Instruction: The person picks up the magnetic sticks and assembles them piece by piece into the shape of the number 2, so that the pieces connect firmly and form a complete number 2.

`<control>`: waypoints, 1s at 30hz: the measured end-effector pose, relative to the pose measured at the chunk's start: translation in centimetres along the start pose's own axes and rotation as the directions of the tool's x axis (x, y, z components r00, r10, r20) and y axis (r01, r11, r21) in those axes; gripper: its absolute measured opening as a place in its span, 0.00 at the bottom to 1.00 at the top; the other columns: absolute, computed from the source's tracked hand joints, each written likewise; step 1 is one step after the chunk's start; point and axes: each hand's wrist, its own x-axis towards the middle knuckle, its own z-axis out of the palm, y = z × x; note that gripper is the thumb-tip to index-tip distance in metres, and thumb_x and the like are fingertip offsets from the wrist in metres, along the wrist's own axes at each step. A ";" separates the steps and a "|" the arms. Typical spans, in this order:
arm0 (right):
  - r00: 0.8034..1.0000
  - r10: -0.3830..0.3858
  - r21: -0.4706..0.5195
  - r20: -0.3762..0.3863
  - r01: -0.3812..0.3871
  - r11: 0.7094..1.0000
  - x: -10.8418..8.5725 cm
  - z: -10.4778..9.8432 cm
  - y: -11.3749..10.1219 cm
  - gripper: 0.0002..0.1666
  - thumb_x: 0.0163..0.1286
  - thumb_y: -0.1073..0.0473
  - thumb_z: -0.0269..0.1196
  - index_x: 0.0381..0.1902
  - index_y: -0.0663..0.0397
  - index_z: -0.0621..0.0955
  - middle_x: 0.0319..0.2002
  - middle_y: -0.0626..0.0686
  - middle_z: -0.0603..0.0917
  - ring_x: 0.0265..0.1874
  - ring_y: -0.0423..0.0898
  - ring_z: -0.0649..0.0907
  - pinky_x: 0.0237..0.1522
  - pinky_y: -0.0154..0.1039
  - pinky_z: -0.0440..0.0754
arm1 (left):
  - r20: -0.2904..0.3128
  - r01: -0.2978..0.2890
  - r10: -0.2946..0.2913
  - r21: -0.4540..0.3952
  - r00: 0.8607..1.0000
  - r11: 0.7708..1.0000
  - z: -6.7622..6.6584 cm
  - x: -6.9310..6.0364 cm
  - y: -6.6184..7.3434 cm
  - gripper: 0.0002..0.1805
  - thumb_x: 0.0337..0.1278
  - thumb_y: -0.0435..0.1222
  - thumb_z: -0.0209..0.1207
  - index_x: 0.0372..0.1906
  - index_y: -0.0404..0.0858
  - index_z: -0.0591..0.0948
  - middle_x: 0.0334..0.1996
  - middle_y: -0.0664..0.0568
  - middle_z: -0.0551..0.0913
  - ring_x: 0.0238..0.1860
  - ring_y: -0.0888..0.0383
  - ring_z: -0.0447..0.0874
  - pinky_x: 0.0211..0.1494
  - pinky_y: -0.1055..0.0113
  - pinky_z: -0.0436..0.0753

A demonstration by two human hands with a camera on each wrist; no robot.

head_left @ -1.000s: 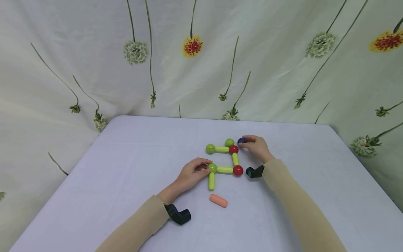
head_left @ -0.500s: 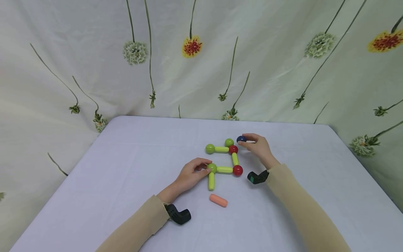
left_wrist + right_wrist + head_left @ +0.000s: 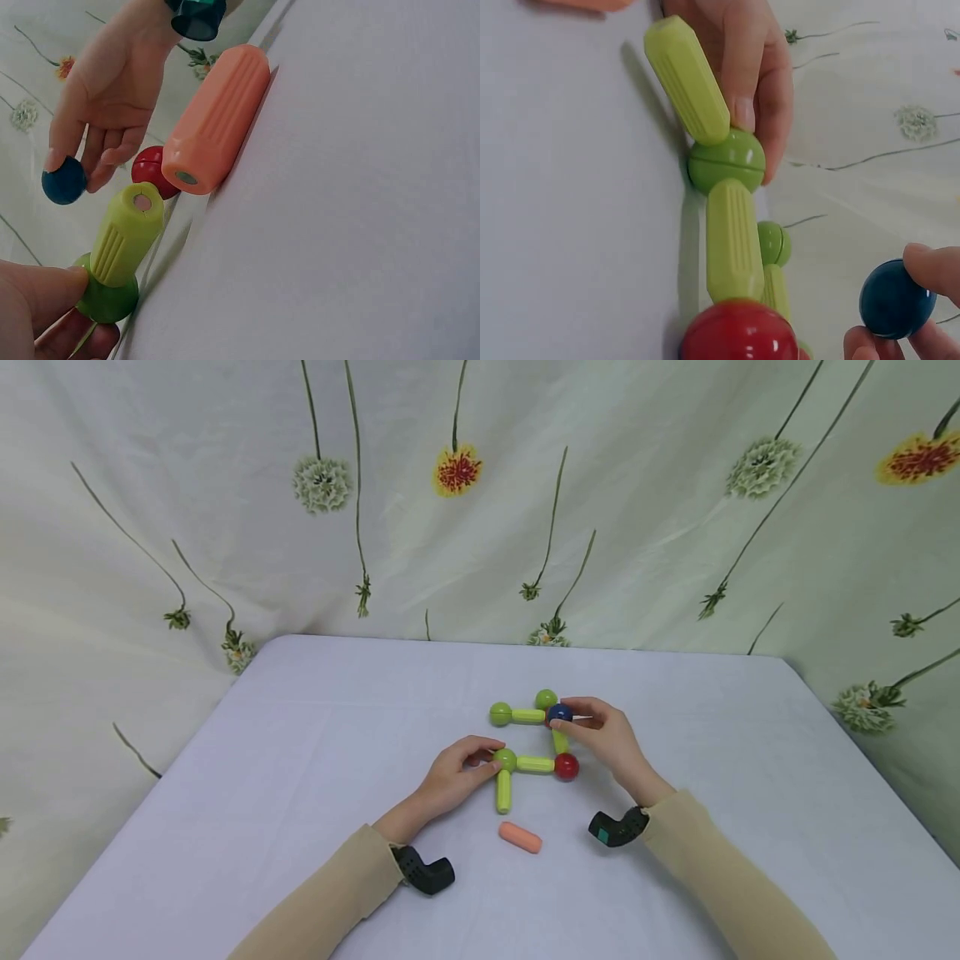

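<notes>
My left hand (image 3: 452,778) pinches a green ball (image 3: 507,760) on the table, part of a chain of balls and yellow-green magnetic rods. One rod (image 3: 504,793) points from that ball toward me; another (image 3: 536,765) runs right to a red ball (image 3: 566,767). A third rod (image 3: 560,742) leads back to a second red ball, mostly hidden. In front of it in the head view is a dark blue ball (image 3: 560,713), pinched in the fingers of my right hand (image 3: 611,742). The right wrist view shows the blue ball (image 3: 896,300) raised off the table.
An orange rod (image 3: 520,837) with a metal end lies by itself in front of the chain. At the far side, a rod (image 3: 528,716) ends in a green ball (image 3: 500,714). Another green ball (image 3: 546,699) sits behind the far red ball. A flowered cloth (image 3: 645,527) hangs behind the table.
My right hand has brought the blue ball left and toward me, from right of the far green ball to in front of the far red ball. My left hand has stayed still.
</notes>
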 end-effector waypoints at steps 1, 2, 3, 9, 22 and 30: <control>1.000 -0.001 0.004 0.006 0.001 1.000 -0.3 0.1 0.0 0.30 0.60 0.47 0.67 0.58 0.49 0.76 0.56 0.54 0.76 0.49 0.50 0.77 0.49 0.43 0.76 | 0.000 -0.003 0.003 0.000 1.000 1.000 0.0 0.0 0.0 0.14 0.59 0.35 0.60 0.50 0.40 0.81 0.44 0.55 0.81 0.46 0.57 0.77 0.50 0.59 0.74; 1.000 -0.003 0.004 0.012 0.003 1.000 -0.6 0.3 0.0 0.29 0.60 0.47 0.67 0.58 0.49 0.76 0.55 0.53 0.77 0.49 0.50 0.77 0.48 0.42 0.77 | 0.001 -0.003 0.003 0.000 1.000 1.000 0.0 0.0 0.0 0.14 0.59 0.35 0.60 0.50 0.39 0.81 0.45 0.55 0.81 0.46 0.57 0.77 0.50 0.59 0.74; 1.000 -0.008 0.006 0.021 0.008 1.000 -1.0 0.5 -0.1 0.29 0.60 0.48 0.67 0.57 0.50 0.76 0.55 0.54 0.77 0.48 0.50 0.77 0.46 0.41 0.77 | 0.002 -0.002 0.002 0.001 1.000 1.000 0.0 0.0 0.0 0.14 0.59 0.35 0.60 0.50 0.39 0.80 0.45 0.55 0.81 0.46 0.57 0.77 0.50 0.59 0.74; 0.996 -0.035 0.034 0.079 0.033 0.999 -3.0 1.3 0.2 0.28 0.60 0.51 0.68 0.56 0.53 0.77 0.50 0.54 0.79 0.43 0.49 0.79 0.41 0.40 0.80 | 0.000 0.004 -0.004 0.012 1.000 1.000 0.0 0.0 0.1 0.15 0.59 0.35 0.60 0.51 0.40 0.80 0.45 0.55 0.80 0.46 0.58 0.76 0.51 0.58 0.74; 0.922 -0.212 0.161 0.323 0.167 0.973 -4.7 3.1 2.1 0.23 0.58 0.62 0.68 0.49 0.64 0.74 0.43 0.57 0.80 0.40 0.49 0.81 0.42 0.33 0.80 | 0.013 0.004 -0.004 0.010 1.000 1.000 -0.1 0.0 0.1 0.15 0.60 0.36 0.59 0.51 0.40 0.80 0.45 0.54 0.80 0.46 0.57 0.76 0.51 0.59 0.74; 0.879 -0.239 0.199 0.413 0.169 0.965 -5.0 3.6 2.5 0.22 0.57 0.65 0.68 0.48 0.67 0.74 0.40 0.57 0.80 0.38 0.47 0.81 0.42 0.33 0.80 | 0.011 0.001 -0.001 0.016 1.000 1.000 -0.1 0.0 -0.1 0.14 0.60 0.36 0.59 0.51 0.40 0.80 0.45 0.54 0.80 0.46 0.57 0.77 0.51 0.59 0.74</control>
